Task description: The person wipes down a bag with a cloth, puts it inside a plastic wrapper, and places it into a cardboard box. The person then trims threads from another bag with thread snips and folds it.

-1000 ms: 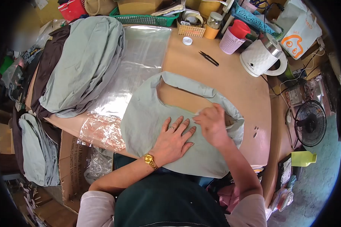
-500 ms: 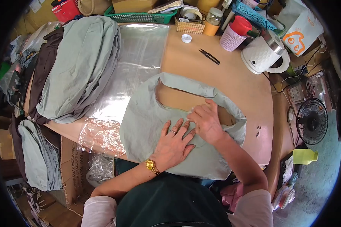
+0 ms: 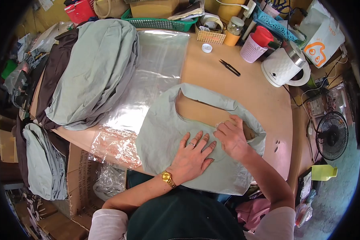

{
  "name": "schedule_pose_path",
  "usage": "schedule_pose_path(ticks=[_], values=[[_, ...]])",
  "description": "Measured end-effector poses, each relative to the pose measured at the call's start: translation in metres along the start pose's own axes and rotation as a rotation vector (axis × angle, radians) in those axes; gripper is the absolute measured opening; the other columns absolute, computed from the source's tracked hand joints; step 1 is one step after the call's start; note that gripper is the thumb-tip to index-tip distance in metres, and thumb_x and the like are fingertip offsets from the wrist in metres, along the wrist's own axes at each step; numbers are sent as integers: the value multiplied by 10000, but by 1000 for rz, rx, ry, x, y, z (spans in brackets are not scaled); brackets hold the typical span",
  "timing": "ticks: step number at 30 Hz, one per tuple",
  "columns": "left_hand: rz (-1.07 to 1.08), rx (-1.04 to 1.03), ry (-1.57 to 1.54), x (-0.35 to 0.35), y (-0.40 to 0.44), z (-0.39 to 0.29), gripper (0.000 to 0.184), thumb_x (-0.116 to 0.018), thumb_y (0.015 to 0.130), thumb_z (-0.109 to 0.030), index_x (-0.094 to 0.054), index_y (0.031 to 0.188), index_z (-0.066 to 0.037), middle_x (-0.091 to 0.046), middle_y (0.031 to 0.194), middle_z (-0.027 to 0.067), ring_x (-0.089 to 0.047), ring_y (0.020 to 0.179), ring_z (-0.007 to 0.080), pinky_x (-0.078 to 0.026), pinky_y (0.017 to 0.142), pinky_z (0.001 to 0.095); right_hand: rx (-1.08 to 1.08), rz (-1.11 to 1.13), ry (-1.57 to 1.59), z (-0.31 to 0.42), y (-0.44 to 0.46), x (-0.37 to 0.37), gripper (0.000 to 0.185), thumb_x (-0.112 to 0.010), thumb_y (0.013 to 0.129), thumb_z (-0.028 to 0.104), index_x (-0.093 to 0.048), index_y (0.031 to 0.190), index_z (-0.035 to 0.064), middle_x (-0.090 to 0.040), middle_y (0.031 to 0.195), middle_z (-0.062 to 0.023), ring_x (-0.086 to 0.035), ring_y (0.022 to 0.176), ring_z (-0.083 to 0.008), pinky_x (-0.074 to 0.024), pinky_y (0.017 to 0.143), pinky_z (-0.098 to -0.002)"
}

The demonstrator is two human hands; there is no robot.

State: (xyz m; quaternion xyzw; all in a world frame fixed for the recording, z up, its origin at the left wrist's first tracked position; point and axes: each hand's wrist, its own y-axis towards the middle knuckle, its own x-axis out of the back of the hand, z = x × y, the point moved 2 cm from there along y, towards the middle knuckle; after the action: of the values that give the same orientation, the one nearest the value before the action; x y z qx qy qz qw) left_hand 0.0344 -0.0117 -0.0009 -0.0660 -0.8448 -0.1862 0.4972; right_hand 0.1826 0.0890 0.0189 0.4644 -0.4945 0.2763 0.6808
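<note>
Bag (image 3: 158, 132) flat on table (image 3: 206, 72) before us. Our left hand (image 3: 193, 160) spread on it, grasping nothing; right hand (image 3: 232, 138) curled at top edge (image 3: 199, 123), grip unclear. Seemingly we're working edge; next move wants bag held steady.

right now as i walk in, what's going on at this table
A person is working on a grey-green bag that lies on the table. The left hand rests spread on it, while the right hand is bunched near the edge of the bag's opening. Black snips lie untouched beyond the bag.
</note>
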Motion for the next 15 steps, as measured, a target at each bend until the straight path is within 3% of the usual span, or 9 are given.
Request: schedule_pose_path(ticks=[7,10,15], values=[[-18,66,88,2,2,1,489,-598,879,-362,-517,1310,-146,-489,1317,135,-438,1272,314,-296,1038,551,-4,-44,10,-4,12,-6,90,-594,672,48,-553,740,90,-504,784,-38,-557,844,-206,-347,981,-493],[-13,49,97,-1,2,3,487,-597,880,-364,-518,1309,-145,-480,1326,138,-439,1271,315,-298,1032,553,0,39,-15,-7,3,-3,97,-598,672,38,-561,749,84,-503,787,-38,-556,846,-213,-342,986,-491],[7,43,131,-2,0,1,482,-594,883,-364,-518,1305,-145,-476,1330,139,-436,1275,319,-297,1037,554,27,-55,120,0,40,-24,136,-617,666,25,-587,783,88,-527,812,-42,-562,865,-221,-336,994,-490]])
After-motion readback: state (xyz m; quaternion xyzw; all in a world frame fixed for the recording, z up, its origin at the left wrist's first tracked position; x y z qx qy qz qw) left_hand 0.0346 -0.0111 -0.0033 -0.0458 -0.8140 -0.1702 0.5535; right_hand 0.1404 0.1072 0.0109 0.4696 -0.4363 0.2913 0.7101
